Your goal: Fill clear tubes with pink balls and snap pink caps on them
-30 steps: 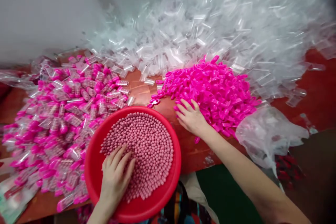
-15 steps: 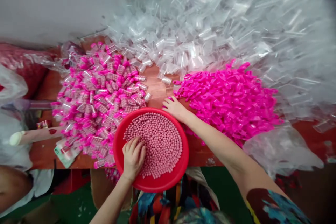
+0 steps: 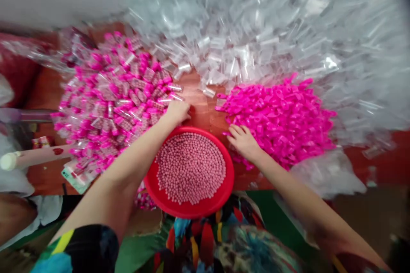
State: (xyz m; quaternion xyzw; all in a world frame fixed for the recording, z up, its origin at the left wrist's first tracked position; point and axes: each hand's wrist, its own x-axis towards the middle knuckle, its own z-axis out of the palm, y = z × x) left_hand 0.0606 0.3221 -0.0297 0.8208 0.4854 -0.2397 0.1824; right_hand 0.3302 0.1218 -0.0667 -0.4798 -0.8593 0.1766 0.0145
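My left hand (image 3: 178, 112) is at the right edge of a pile of small clear tubes with pink caps (image 3: 124, 94), many filled with pink beads. Its fingers are curled downward, and whatever they grip is hidden beneath them. My right hand (image 3: 244, 141) rests at the left side of a heap of bright pink plastic caps (image 3: 282, 119). A pink cap (image 3: 226, 133) shows at its fingertips, mostly covered by the fingers. Between my forearms a red basin (image 3: 188, 212) holds many small pink beads (image 3: 192, 168), its lower rim overhanging the table edge.
A large mound of clear empty tubes (image 3: 243, 47) spreads across the back and right. A clear plastic bag (image 3: 329, 175) lies at the right front. On the left are a pale cylinder (image 3: 38, 156), a card-like packet (image 3: 75, 175) and a red bag (image 3: 19, 72).
My left hand has left the beads in the basin and moved up to the tube pile's edge. My right hand has shifted right toward the pink heap, a pink cap moving along with it.
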